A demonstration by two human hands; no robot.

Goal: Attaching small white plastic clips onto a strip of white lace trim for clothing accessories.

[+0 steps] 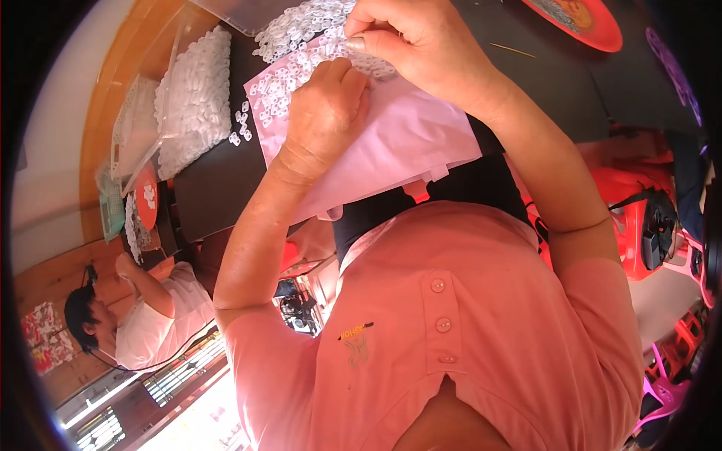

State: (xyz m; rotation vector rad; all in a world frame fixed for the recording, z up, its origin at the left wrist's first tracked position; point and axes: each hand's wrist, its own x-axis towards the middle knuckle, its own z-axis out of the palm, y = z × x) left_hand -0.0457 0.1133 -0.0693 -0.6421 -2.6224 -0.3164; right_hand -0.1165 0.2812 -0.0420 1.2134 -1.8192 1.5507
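Many small white plastic pieces with holes [272,94] lie loose over the far part of a pink cloth or bag [414,139], spread over the table edge and my lap. My left hand [327,109] rests low over these pieces, its fingers curled down; whatever they hold is hidden. Just right of it and farther off, my right hand [421,45] has its thumb and forefinger pinched together above the pile. Anything between those fingertips is too small to make out. The two hands are close but apart.
A clear bin [169,83] packed with similar white pieces stands at the left. A red dish [602,30] sits at the far right, with a thin stick [513,50] nearer on the dark table [203,188]. Another person [162,308] sits at the lower left.
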